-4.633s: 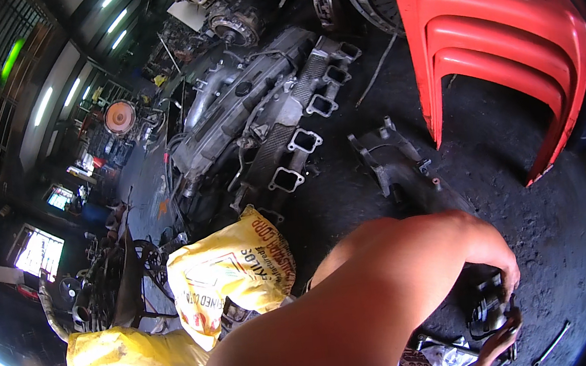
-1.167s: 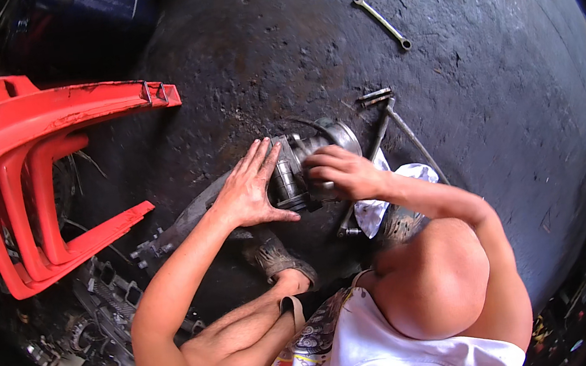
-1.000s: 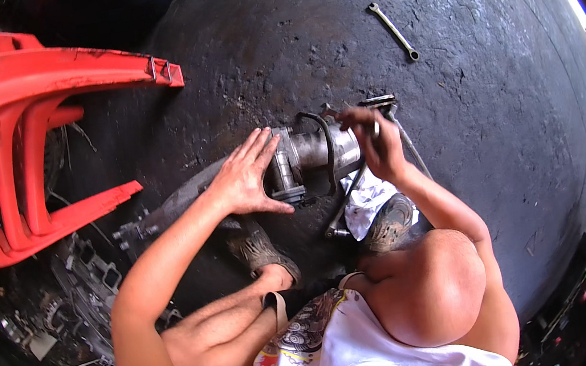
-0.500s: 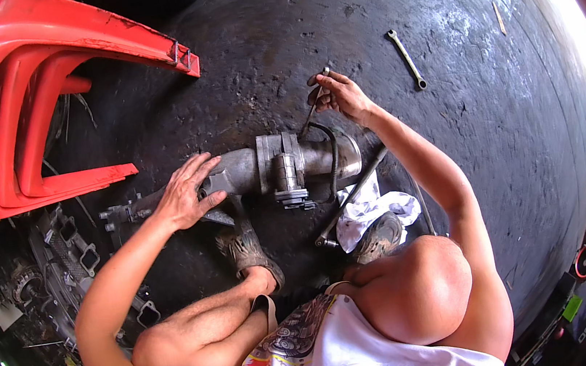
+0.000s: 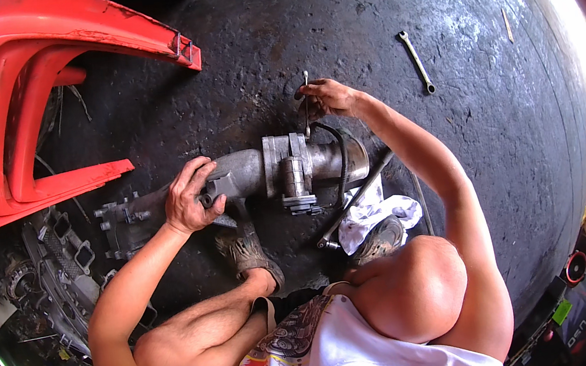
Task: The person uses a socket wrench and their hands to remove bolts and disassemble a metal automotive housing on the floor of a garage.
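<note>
A grey cast-metal intake pipe (image 5: 240,171) with a flanged throttle body (image 5: 293,176) lies across the floor before my feet. My left hand (image 5: 191,197) grips the pipe's left part, fingers over the top and thumb lower, around a stubby boss. Pinched in my right hand (image 5: 330,98) is a slim metal wrench (image 5: 305,79), held nearly upright in the picture. Its lower end meets the far side of the throttle body by the flange. A black ribbed hose (image 5: 342,155) loops beside that end, over the pipe's open right mouth.
Stacked red plastic stools (image 5: 17,143) lie tipped at the far left. Greasy engine parts (image 5: 68,262) crowd the left. A combination wrench (image 5: 417,61) rests on the dark floor to the right. By my right foot are a long-handled ratchet (image 5: 357,197) and a white rag (image 5: 377,216).
My right hand has moved left and slightly nearer, swinging the wrench from a slant to nearly upright. My left hand's fingers have curled more around the pipe. The view has shifted slightly.
</note>
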The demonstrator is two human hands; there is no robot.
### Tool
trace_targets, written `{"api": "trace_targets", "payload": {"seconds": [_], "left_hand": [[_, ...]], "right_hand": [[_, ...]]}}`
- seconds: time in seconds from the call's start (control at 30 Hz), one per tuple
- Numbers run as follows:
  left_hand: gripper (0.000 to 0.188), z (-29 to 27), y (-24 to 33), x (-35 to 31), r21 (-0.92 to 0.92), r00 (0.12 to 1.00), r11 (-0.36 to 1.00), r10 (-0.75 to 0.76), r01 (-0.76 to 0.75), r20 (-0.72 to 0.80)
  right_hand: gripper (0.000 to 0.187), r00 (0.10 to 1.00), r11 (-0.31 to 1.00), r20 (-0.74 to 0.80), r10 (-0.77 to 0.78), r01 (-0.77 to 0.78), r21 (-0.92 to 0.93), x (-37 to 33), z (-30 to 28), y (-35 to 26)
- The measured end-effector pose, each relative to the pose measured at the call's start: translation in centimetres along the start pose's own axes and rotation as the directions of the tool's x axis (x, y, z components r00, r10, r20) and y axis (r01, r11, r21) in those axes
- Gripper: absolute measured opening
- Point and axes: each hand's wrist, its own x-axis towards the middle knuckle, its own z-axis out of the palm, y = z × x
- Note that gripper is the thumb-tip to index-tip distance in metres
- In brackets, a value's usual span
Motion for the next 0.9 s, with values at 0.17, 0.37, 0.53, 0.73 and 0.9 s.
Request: {"api": "trace_targets", "payload": {"seconds": [0.17, 0.37, 0.53, 0.73, 0.9], "left_hand": [[0.051, 0.0, -0.1, -0.2, 0.018, 1.0, 1.0, 0.001, -0.001, -0.01], [0.048, -0.1, -0.4, -0.9, -0.011, 0.998, 1.0, 0.007, -0.008, -0.055], [0.045, 0.1, -0.2, -0.9, 0.012, 0.997, 0.999, 0.032, -0.031, -0.069], [0.042, 0.3, 0.5, -0.5, 0.01, 0.992, 1.0, -0.002, 0.003, -0.126], [0.043, 0.9, -0.3, -1.2, -0.003, 0.978, 1.0, -0.027, 0.027, -0.207]], "right_hand": [[0.021, 0.934, 0.892, 0.027, -0.356, 0.348, -0.288, -3.9, 1.2, 1.0], [0.036, 0.676, -0.109, 0.531, -0.511, 0.562, -0.82, -16.5, 7.8, 4.8], [0.022, 0.762, -0.131, 0.441, -0.474, 0.434, -0.891, -20.5, 5.5, -0.2], [0.037, 0.965, -0.368, 0.251, 0.079, 0.262, -0.892, -17.9, 2.8, -3.8], [0.034, 0.989, -0.004, 0.148, -0.029, 0.148, -0.989, -8.5, 4.8, -2.8]]}}
